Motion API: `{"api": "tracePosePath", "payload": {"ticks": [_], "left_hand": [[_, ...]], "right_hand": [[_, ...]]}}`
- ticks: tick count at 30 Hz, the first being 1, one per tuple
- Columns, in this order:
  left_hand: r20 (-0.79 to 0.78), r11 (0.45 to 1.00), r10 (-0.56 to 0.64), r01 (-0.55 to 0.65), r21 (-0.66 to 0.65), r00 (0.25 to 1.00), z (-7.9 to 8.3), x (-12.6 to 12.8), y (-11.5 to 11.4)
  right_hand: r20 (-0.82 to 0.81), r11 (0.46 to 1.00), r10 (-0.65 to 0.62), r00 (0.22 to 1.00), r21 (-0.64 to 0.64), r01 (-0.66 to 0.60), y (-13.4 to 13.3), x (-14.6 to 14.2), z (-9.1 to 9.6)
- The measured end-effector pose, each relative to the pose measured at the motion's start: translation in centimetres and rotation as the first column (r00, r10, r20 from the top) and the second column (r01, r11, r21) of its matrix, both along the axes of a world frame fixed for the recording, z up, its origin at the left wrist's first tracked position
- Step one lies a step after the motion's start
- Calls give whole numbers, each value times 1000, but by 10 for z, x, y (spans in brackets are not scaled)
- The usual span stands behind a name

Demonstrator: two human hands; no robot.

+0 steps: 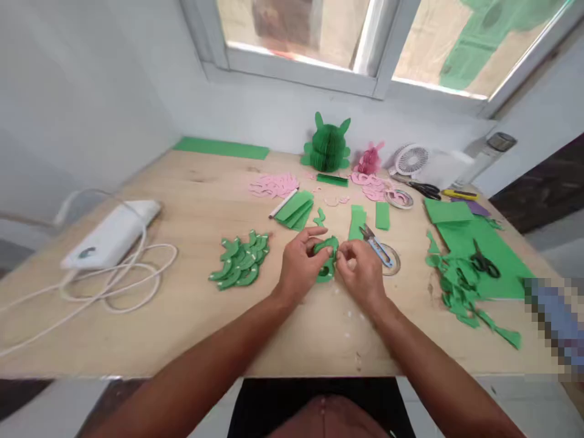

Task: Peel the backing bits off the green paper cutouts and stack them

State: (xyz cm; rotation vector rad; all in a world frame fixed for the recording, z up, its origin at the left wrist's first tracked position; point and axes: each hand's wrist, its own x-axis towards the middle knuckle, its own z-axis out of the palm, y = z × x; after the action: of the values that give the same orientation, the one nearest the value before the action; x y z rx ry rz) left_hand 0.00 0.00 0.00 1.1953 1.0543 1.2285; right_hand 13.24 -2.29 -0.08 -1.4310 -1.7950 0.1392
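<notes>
My left hand and my right hand meet at the middle of the wooden table, both with fingers pinched on a stack of green paper cut-outs. The stack lies between the two hands, just above the table top. A pile of similar green cut-outs lies to the left of my left hand. Small blue-handled scissors rest on a tape roll right behind my right hand.
A green honeycomb paper animal and a pink one stand at the back. Folded green strips, pink cut-outs, green sheets with scraps and black scissors lie right. A white power bank with coiled cable sits left; a small fan far right.
</notes>
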Motion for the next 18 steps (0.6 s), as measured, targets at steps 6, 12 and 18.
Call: {"api": "tracePosePath", "payload": {"ticks": [6,12,18], "left_hand": [[5,1000,0,0,-18,1000,4,2,0],[6,1000,-18,18,25,1000,3,3,-1],[-27,999,-8,9,38,1000,-1,2,1]], "right_hand": [[-103,997,9,995,-72,-16,1,1,-3],[-116,995,3,993,-103,-15,0,1,0],[-132,992,27,991,-122,-43,0,1,-1]]}}
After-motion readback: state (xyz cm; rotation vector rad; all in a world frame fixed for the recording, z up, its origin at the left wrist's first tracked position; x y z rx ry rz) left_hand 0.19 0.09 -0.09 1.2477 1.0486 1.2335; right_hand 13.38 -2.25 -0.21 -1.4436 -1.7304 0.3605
